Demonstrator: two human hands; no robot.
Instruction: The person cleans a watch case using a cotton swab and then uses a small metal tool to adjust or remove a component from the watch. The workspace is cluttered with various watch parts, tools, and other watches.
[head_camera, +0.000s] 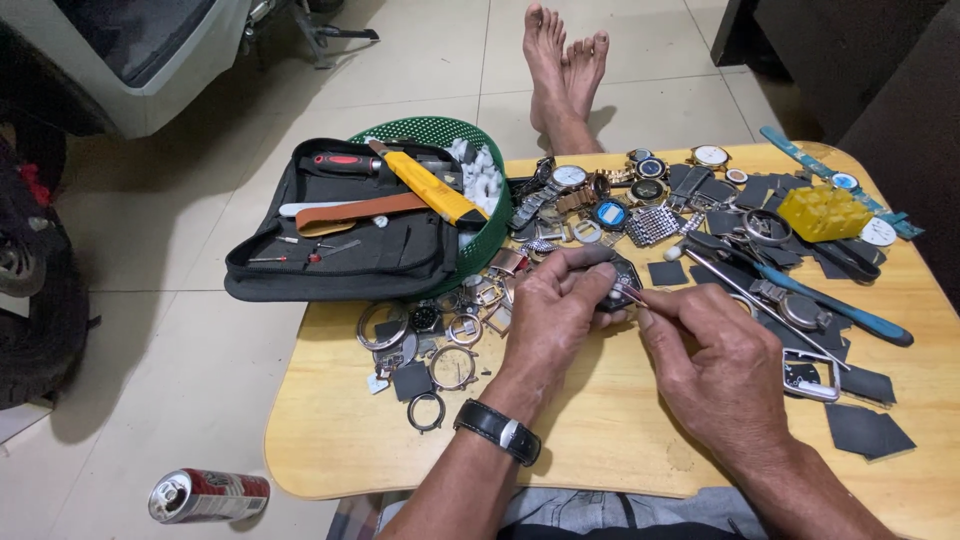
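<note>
Holding a dark watch case (612, 283) over the wooden surface (620, 440) and working at it with a thin tool.

I see my left hand (553, 310), a black-strapped watch on its wrist, curled around the case with fingers pressed onto its top edge, just above the middle of the surface. My right hand (715, 375) pinches a slim metal tool (632, 293) between thumb and fingers, its tip touching the case. Loose bezels and rings (440, 345) lie left of my hands; a yellow block (824, 212) and a blue-handled tool (840, 305) sit to the right. A black tool pouch (340, 250) overhangs a green basket (440, 132), and a can (208, 496) lies on the floor.
</note>
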